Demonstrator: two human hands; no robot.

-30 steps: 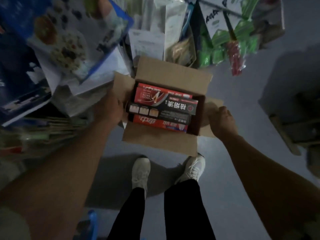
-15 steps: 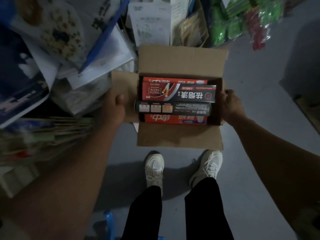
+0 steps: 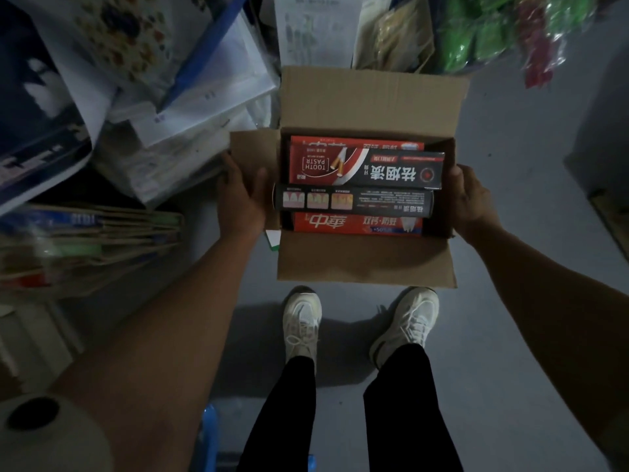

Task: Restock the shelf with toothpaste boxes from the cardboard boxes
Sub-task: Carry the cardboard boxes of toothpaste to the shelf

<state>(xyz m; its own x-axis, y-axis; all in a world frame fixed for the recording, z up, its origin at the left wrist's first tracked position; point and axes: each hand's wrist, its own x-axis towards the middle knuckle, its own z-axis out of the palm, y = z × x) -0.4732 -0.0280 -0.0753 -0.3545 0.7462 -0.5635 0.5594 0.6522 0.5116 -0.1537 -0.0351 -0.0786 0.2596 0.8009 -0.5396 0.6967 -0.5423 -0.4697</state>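
Cardboard box (image 3: 366, 257) carried by left hand (image 3: 240, 195) at 9 and right hand (image 3: 471, 199) at 3, fingers wrapped on its sides. I expect the loose top toothpaste (image 3: 366, 168) could slide out if it tilts.

The room is dim. A plain grey floor (image 3: 510, 335) fills the lower right. Stacked printed cartons and papers (image 3: 143, 107) crowd the left, and green plastic-wrapped packs (image 3: 476, 35) sit at the top right.
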